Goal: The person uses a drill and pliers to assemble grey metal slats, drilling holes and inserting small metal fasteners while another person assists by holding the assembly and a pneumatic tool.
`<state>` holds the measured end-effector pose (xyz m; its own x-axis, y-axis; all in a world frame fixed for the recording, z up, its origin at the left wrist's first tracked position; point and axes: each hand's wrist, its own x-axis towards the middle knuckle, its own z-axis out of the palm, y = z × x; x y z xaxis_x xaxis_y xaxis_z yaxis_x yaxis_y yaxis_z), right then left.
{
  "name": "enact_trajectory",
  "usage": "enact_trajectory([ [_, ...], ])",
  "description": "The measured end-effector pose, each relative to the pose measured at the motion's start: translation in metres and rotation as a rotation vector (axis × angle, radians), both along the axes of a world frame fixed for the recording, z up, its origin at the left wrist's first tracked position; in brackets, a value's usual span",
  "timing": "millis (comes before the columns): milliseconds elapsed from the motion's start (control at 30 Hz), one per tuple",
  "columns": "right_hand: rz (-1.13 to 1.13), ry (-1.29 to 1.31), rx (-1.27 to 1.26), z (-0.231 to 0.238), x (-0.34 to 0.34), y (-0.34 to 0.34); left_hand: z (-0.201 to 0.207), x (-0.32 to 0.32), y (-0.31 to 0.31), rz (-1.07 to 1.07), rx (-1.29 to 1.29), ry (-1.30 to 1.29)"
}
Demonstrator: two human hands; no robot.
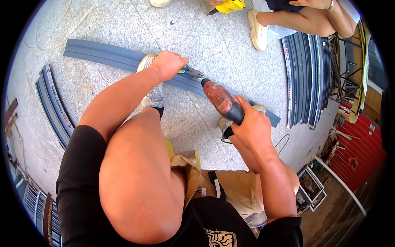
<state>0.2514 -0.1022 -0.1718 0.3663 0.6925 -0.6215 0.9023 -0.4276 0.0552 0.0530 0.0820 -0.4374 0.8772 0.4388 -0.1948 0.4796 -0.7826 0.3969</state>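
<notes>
My right hand (252, 125) is closed around the rear of a red and black power drill (218, 96). A pair of pliers (193, 72) with blue and yellow handles is gripped in my left hand (168, 66). The pliers' jaws meet the front of the drill; whether they clamp a bit or a screw is too small to tell. Both tools are over a long grey profile strip (107, 54) lying on the floor. My left shoe (153, 96) rests on the strip, and my right shoe is near its right part, partly hidden by the drill and hand.
Stacked dark profiles (306, 78) lie at the right, with a smaller bundle (53, 103) at the left. Across from me sits another person (302, 26), near a yellow power tool (230, 6). A red corrugated panel (358, 144) and a white frame (310, 187) stand at the far right.
</notes>
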Motion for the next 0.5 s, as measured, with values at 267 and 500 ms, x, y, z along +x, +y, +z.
enact_trajectory([
  [267, -0.015, 0.022, 0.015, 0.0008, 0.0013, 0.0019, -0.0031, 0.0006, 0.0003, -0.007, 0.011, -0.009],
  [500, -0.012, 0.008, 0.012, 0.0011, 0.0010, 0.0019, -0.0017, 0.0017, 0.0006, -0.006, -0.004, -0.001],
])
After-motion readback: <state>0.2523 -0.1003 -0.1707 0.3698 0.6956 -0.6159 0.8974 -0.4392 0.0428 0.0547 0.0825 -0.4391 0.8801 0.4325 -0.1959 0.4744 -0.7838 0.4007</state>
